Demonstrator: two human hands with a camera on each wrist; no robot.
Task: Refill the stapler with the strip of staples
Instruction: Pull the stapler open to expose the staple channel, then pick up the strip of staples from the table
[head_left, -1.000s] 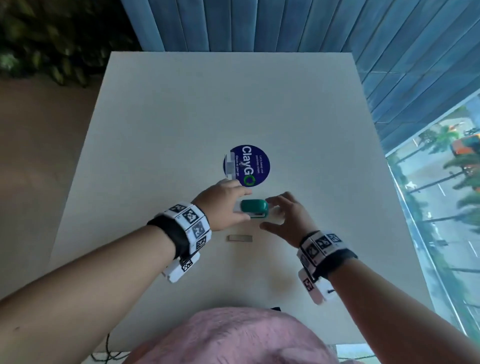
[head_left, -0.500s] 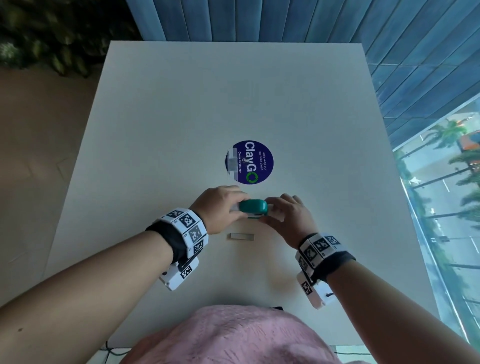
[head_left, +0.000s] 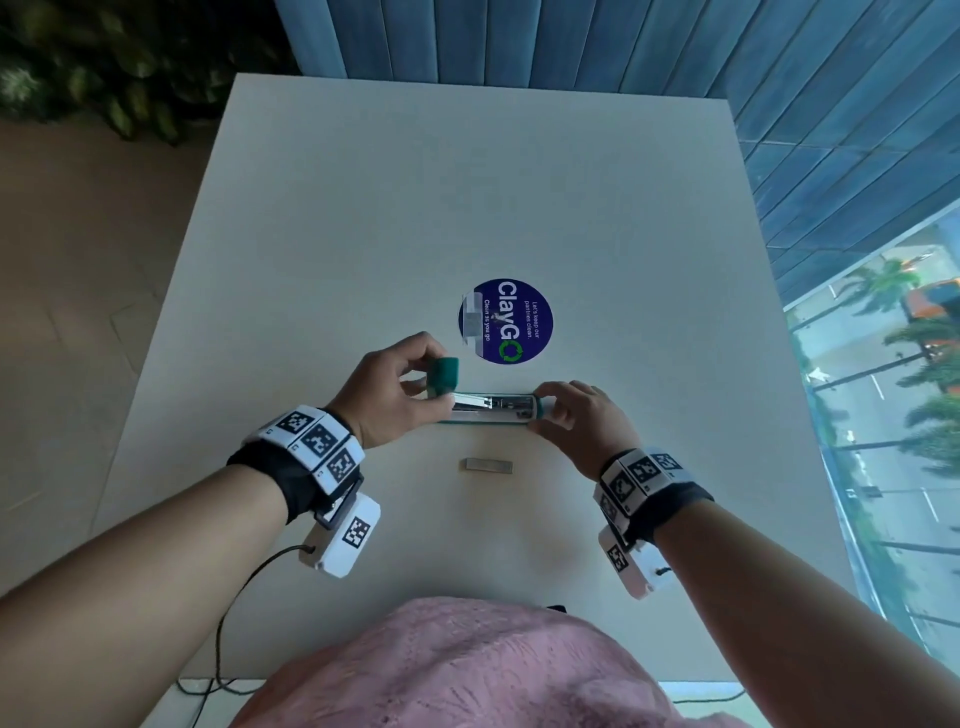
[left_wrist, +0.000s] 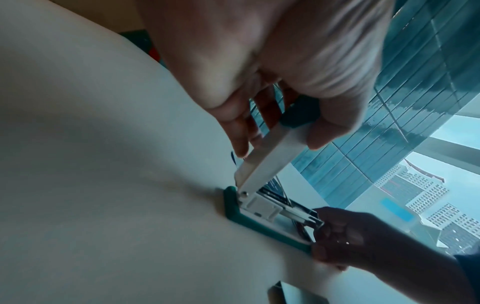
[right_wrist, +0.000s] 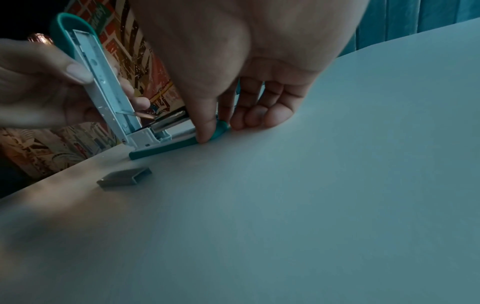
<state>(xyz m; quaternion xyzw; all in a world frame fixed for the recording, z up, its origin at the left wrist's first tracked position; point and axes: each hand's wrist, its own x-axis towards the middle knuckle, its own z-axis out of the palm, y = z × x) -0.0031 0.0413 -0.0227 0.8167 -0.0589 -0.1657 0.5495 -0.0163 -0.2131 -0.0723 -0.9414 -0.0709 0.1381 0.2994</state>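
A teal and white stapler (head_left: 488, 408) lies on the white table (head_left: 519, 182) with its top cover (head_left: 444, 375) swung up and the metal staple channel bared. My left hand (head_left: 402, 382) pinches the raised cover (left_wrist: 272, 152) between thumb and fingers. My right hand (head_left: 569, 415) grips the front end of the stapler base (right_wrist: 182, 144) and holds it down on the table. The grey strip of staples (head_left: 488, 465) lies loose on the table just in front of the stapler, also seen as the staple strip (right_wrist: 124, 176) in the right wrist view.
A round blue sticker (head_left: 506, 321) is stuck to the table just beyond the stapler. A blue panelled wall (head_left: 571, 41) stands behind the table, a window (head_left: 893, 415) runs along its right side, and plants (head_left: 104, 62) are at far left.
The stapler was closed between both hands. My left hand has since swung its top cover up and back to the left, while my right hand stays on the front end of the base.
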